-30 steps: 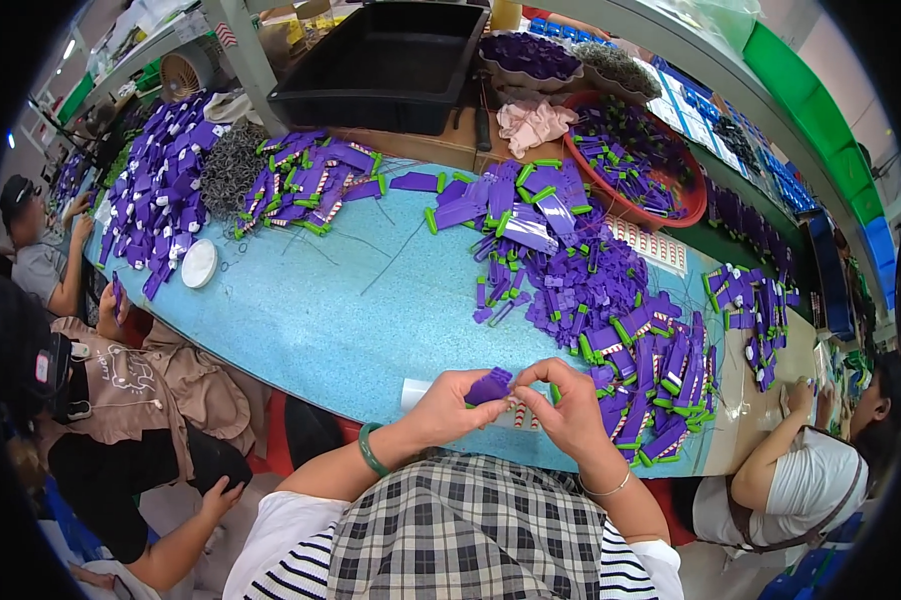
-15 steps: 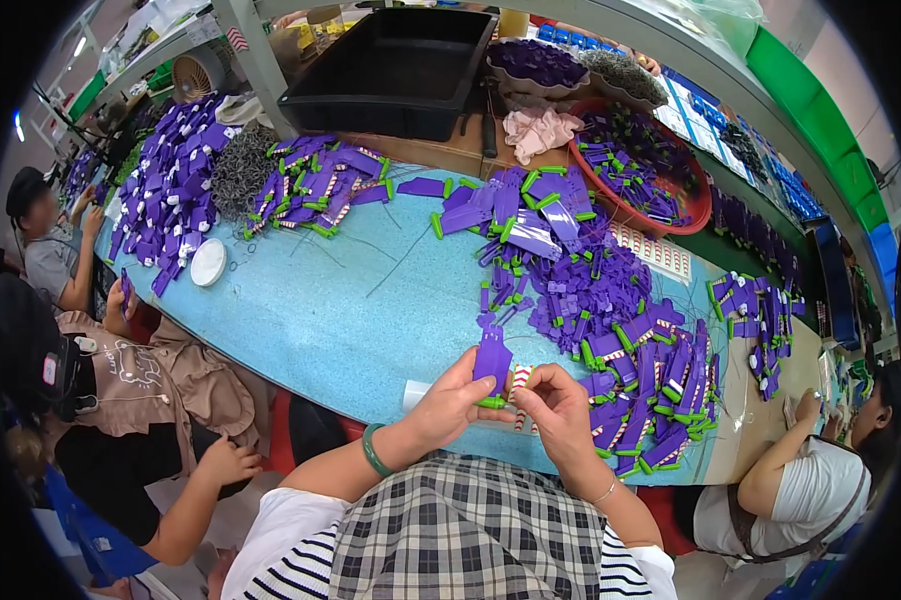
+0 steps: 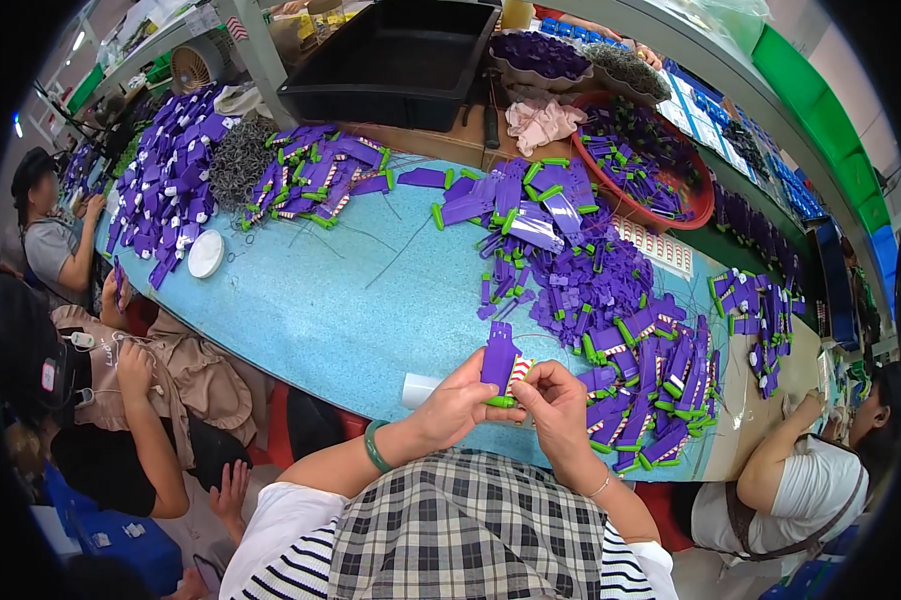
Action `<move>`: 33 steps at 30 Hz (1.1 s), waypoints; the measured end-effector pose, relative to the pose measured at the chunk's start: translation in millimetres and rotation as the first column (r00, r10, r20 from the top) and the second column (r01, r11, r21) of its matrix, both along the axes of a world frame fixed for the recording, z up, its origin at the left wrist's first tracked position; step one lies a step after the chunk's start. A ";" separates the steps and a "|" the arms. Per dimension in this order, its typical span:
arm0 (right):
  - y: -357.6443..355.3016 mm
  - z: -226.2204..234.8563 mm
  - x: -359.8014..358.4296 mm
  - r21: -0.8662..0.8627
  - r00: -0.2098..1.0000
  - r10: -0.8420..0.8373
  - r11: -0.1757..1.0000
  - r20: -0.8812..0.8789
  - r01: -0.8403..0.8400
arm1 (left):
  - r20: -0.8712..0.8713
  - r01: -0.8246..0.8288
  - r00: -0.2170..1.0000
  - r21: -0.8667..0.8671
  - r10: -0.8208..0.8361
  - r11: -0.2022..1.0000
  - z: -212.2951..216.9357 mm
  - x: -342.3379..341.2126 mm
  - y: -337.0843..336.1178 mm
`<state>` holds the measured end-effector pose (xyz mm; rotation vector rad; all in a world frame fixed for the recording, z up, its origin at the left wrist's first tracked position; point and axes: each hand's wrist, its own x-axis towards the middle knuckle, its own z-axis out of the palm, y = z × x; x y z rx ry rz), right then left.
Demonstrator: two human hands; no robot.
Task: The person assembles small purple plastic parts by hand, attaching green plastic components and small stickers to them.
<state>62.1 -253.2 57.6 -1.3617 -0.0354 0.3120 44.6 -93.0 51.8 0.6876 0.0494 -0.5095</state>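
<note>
My left hand is closed around a flat purple plastic piece, which stands up from between thumb and fingers. A bright green end shows at its lower side. Right beside it, my right hand pinches a red-and-white striped strip against the edge of the piece; how far the strip is fixed to it I cannot tell. To the right of my right hand lies a heap of purple pieces with green ends and striped edges.
Small purple parts cover the table's middle, with a striped sticker sheet and a red basin behind. A black tray stands at the back. A white lid lies left. Co-workers sit at both sides.
The striped strip has tilted and come up closer along the purple piece's edge. My hands have barely shifted. At left, a co-worker's arm has moved up toward the chest.
</note>
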 end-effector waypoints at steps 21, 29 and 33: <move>-4.2 -15.1 -4.5 -0.265 0.880 -0.009 0.952 0.475 0.153 | 0.194 -0.023 0.981 0.259 -0.029 0.966 0.1 -5.0 -6.3; -8.1 -4.6 -0.9 -0.381 0.755 0.049 0.883 0.654 0.273 | 0.350 -0.050 0.935 0.279 -0.053 0.959 -3.1 -4.9 -10.3; 3.1 3.1 2.5 -0.330 0.915 0.038 0.938 0.401 0.105 | 0.320 -0.054 0.947 0.272 -0.037 0.961 3.0 -2.3 -6.4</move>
